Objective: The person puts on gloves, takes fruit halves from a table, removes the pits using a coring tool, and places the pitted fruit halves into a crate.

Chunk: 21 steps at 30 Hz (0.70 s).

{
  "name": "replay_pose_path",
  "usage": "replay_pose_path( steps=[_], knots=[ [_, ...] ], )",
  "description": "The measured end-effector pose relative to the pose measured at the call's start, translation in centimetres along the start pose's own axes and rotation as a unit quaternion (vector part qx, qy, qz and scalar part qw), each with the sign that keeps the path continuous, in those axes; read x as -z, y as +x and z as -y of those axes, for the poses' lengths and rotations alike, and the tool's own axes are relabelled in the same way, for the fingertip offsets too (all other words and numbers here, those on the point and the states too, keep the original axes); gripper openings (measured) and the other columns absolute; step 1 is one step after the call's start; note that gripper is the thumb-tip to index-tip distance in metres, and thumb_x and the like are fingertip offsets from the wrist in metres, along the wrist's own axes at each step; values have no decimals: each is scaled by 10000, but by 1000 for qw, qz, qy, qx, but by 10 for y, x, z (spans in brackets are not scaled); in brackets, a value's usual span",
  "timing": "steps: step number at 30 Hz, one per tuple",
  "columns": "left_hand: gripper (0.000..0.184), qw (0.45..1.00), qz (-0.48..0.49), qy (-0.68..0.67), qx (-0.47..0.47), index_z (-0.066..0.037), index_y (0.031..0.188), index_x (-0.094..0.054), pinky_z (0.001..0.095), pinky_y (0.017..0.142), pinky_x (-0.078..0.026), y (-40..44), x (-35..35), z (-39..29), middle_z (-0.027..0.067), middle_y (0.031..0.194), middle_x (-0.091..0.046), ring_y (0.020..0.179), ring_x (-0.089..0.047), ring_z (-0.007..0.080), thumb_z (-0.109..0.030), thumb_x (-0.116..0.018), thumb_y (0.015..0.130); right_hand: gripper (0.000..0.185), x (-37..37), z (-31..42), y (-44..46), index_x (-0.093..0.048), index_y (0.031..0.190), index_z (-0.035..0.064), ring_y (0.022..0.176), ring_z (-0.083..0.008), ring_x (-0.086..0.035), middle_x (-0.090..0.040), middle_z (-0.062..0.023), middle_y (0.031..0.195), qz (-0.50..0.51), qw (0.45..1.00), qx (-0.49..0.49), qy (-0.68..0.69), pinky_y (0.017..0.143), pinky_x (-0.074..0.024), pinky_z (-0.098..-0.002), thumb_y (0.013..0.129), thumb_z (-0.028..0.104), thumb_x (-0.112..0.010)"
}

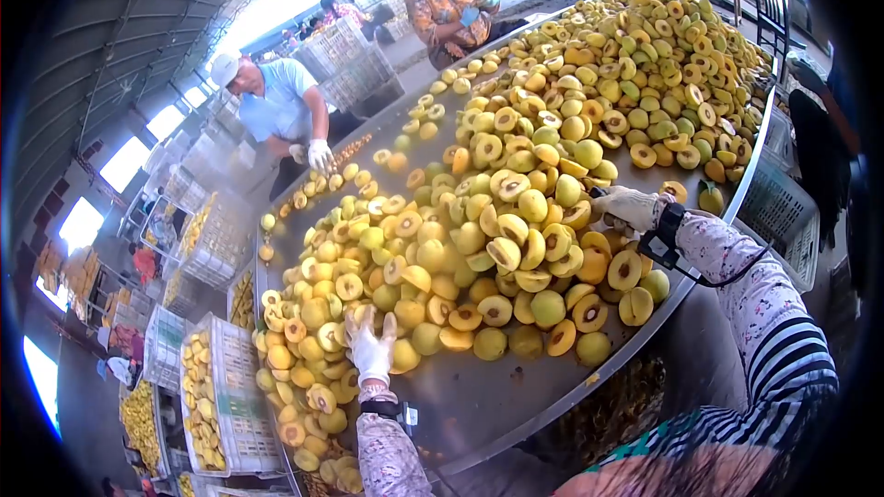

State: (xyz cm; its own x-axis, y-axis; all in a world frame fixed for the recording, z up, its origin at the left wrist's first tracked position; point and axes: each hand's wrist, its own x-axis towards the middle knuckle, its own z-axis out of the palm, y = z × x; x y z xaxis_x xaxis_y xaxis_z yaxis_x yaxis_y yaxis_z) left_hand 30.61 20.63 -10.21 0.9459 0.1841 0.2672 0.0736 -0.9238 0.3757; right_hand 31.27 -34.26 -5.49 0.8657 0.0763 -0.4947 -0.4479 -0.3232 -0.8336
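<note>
Halved yellow fruit (pixel 516 248), many with the pit showing, lie heaped on a grey metal table (pixel 470 400) with a raised rim. My left hand (pixel 371 347), in a white glove, rests against the fruit at the near left of the heap, its fingers spread. At the heap's right side my right hand (pixel 628 210), also gloved, touches the fruit; its fingertips are partly hidden, with a small dark thing by them that I cannot make out. Both wrists carry dark straps with small devices.
Across the table, a person in a light blue shirt (pixel 276 97) has gloved hands near the far edge. Another person in a patterned top (pixel 451 14) stands behind it. Crates of fruit (pixel 235 396) stand at the left; an openwork crate (pixel 783 212) is at the right.
</note>
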Motion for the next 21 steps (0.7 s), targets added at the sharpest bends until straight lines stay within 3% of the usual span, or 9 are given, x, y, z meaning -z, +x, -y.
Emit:
replay_pose_path(
  steps=[3, 8, 9, 12, 14, 15, 16, 18, 21],
  knots=[
    [574, 998, 34, -34, -40, -154, 1318, -666, 506, 1115, -375, 3, 5, 10, 168, 1515, -447, 1390, -411, 376, -519, -703, 877, 367, -54, 24, 14, -627, 1101, 54, 561, -133, -572, -576, -40, 773, 64, 981, 148, -112, 429, -469, -274, 970, 394, -581],
    [487, 976, 114, -167, -76, -112, 1358, -616, 431, 1140, -356, -5, -1, 35, 191, 1437, -546, 1357, -473, 364, -425, -581, 986, 372, -166, 21, 121, -575, 1330, 24, 1229, -265, -570, -613, -155, 1328, 76, 864, 432, -248, 1066, -455, -373, 979, 138, -535],
    [465, 980, 134, -140, -46, -94, 1357, -609, 421, 1147, -349, -9, 1, 42, 195, 1430, -553, 1357, -478, 369, -387, -542, 1002, 336, -200, 11, 159, -579, 1328, 23, 1177, -240, -582, -619, -173, 1309, 31, 852, 491, -181, 1035, -461, -346, 1028, 136, -477],
    [425, 974, 149, -156, -72, -75, 1357, -609, 404, 1103, -405, -17, 25, 43, 198, 1368, -604, 1294, -549, 362, -297, -533, 1003, 391, -214, 54, 107, -568, 1347, 35, 1130, -251, -607, -630, -192, 1263, 127, 841, 461, -252, 966, -491, -358, 1024, 254, -540],
    [381, 960, 94, -260, 50, -34, 1318, -628, 373, 1000, -499, -16, 26, 37, 186, 1226, -691, 1129, -666, 321, -137, -605, 951, 414, -219, 89, 45, -577, 1300, 30, 1021, -275, -646, -675, -203, 1138, 162, 902, 322, -236, 884, -509, -390, 998, 312, -590],
    [389, 962, 12, -274, 12, -41, 1317, -630, 371, 1032, -482, -11, 24, 24, 180, 1272, -674, 1194, -631, 312, -149, -638, 943, 441, -222, 86, 48, -607, 1273, 34, 1046, -274, -650, -682, -192, 1146, 181, 908, 291, -240, 909, -510, -382, 973, 357, -594],
    [393, 971, -10, -203, -127, -9, 1339, -609, 329, 1061, -464, -9, 46, -20, 160, 1319, -639, 1205, -608, 226, -130, -639, 966, 472, -218, 82, 54, -636, 1246, 38, 1071, -274, -654, -689, -181, 1155, 196, 914, 258, -244, 934, -511, -373, 949, 403, -598],
    [499, 961, 89, -54, -256, -81, 1328, -644, 480, 1178, -329, -9, 46, -76, 234, 1477, -491, 1416, -405, 411, -289, -733, 883, 444, -200, 72, 60, -669, 1113, 24, 869, -326, -696, -721, -184, 932, 161, 885, 302, -315, 786, -549, -422, 925, 423, -608],
    [499, 934, 149, 135, -296, -224, 1305, -679, 633, 1169, -250, 27, 24, -87, 171, 1583, -354, 1483, -198, 482, -392, -742, 839, 381, -149, 108, 15, -657, 1022, 31, 645, -253, -662, -681, -125, 790, 129, 920, 159, -335, 583, -544, -376, 943, 401, -604]
  ],
)
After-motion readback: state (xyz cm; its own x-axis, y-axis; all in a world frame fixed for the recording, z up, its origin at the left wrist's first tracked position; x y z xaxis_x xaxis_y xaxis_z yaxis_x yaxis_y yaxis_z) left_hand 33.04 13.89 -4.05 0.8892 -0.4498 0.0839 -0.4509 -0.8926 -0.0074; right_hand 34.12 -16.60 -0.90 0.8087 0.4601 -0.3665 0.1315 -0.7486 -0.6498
